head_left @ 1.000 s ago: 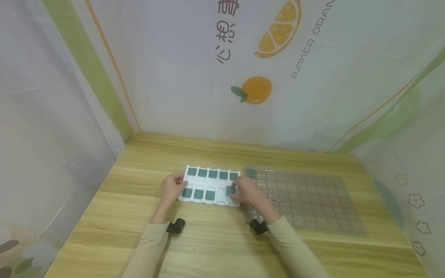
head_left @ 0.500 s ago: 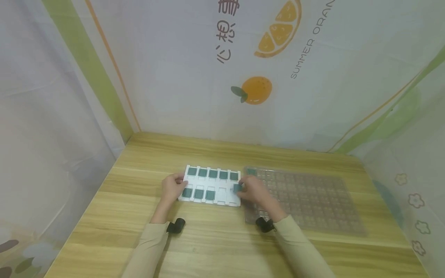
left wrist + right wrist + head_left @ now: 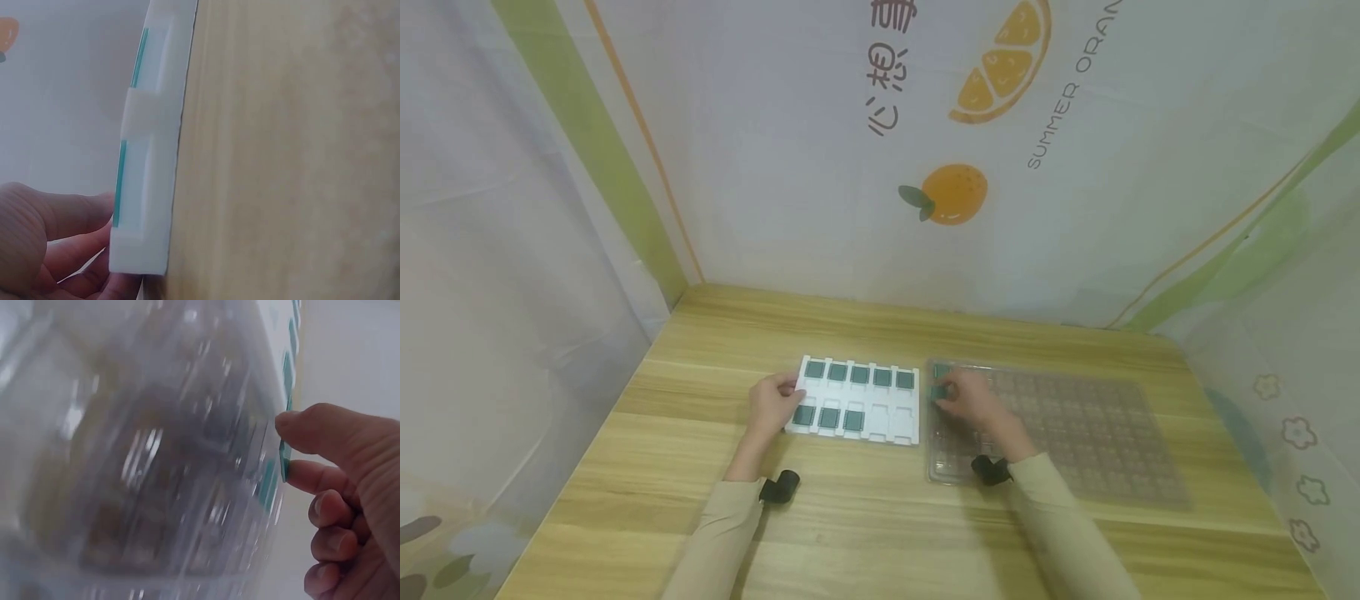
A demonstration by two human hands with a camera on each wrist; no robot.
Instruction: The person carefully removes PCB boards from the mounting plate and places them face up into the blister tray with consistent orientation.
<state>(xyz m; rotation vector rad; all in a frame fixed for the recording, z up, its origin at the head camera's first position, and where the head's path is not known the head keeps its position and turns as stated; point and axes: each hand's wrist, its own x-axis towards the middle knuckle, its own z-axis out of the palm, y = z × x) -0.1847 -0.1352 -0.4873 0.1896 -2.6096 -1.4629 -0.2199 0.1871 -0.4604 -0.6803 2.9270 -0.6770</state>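
My left hand [image 3: 772,406] grips the left end of a white tray [image 3: 857,398], thumb at its edge, and fingers lie by its end in the left wrist view. Green square chips sit in the tray: a full far row and 3 in the near row, with two bare slots at the near right. My right hand [image 3: 973,402] pinches a thin green square chip [image 3: 285,464] between thumb and index finger, over the left end of a clear plastic tray [image 3: 1075,433]. Another green chip [image 3: 942,369] lies in that tray's far left corner pocket.
Both trays rest side by side on a wooden table [image 3: 850,533], with a narrow gap between them. The clear tray has many small pockets and extends to the right. A printed curtain [image 3: 790,167] stands behind the table and at both sides.
My right hand has lifted a chip out of the white tray's near right slot and carried it right, over the clear tray. The left hand stays put.
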